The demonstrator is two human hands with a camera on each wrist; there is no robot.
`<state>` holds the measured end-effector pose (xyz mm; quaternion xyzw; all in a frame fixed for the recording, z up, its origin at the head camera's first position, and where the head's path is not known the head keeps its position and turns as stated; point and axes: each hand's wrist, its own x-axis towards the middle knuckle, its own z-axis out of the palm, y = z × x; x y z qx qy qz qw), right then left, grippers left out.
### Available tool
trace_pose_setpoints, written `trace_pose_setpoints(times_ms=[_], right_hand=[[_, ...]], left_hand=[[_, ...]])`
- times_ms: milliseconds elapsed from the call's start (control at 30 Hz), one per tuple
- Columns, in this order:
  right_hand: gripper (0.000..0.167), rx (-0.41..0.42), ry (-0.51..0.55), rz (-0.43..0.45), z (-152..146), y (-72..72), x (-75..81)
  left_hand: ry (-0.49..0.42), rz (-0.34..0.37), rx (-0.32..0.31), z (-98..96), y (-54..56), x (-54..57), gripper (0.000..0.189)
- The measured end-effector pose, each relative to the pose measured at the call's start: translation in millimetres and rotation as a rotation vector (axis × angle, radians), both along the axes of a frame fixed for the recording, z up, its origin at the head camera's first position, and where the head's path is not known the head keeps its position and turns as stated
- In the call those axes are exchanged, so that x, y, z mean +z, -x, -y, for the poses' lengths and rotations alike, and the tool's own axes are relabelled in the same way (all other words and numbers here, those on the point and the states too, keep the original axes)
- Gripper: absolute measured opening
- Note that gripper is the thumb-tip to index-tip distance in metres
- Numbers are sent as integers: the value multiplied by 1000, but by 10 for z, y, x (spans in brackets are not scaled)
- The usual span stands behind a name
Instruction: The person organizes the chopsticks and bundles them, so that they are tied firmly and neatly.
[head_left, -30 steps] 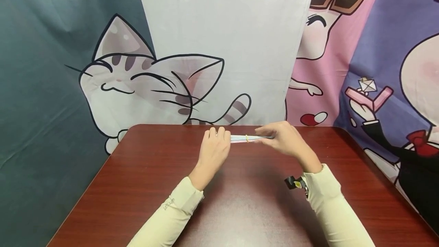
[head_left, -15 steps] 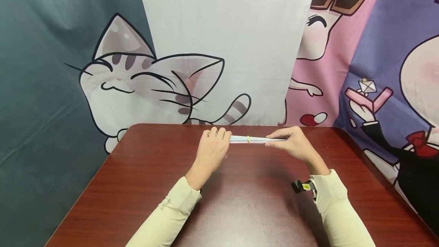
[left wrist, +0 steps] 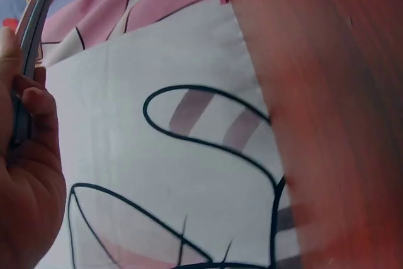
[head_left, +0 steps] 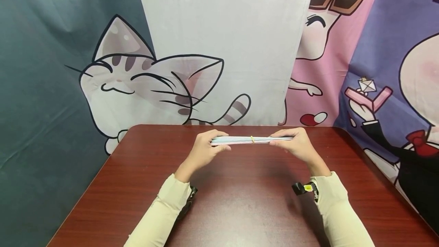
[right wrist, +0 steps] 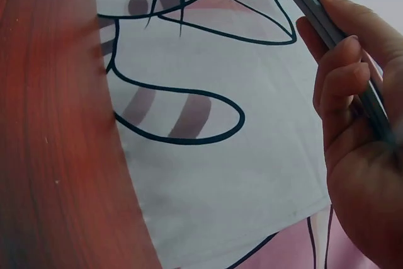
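A thin, straight bundle of pale blue, white and pinkish layers is held level above the table, with a yellow rubber band round its middle. What the layers are, I cannot tell. My left hand grips its left end, thumb below and fingers above. At the other end, my right hand pinches it between thumb and fingers. The left wrist view has the bundle edge-on beside my left hand. In the right wrist view, fingers of my right hand curl against the dark-edged bundle.
Beneath both hands lies a reddish-brown wooden table with rounded far corners. A cloth backdrop printed with a cat and cartoon figures hangs behind it. A small black device sits on my right wrist.
My left hand has turned from lying over the bundle's left end to gripping it from the side, uncovering more of it. My right hand has shifted right along the bundle and closed on its end.
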<state>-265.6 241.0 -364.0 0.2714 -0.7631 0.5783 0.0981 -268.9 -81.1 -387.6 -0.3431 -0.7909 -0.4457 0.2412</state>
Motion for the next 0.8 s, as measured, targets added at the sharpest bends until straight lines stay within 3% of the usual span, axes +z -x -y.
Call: trace_pose_setpoints(times_ms=[267,367,467,600,800], right_hand=[[21,-18,47,12,-15,51,-134],[21,-16,60,18,9,54,-166],[20,-4,60,9,40,69,-197],[18,8,56,5,86,90,-228],[19,-23,22,13,131,114,-226]], left_hand=[[-262,281,-20,-89,-12,-97,18],[-376,353,-5,-155,-15,-138,17],[-439,338,81,-232,-13,-161,23],[-441,295,207,-286,-7,-181,26],[-458,348,204,-252,30,-192,23]])
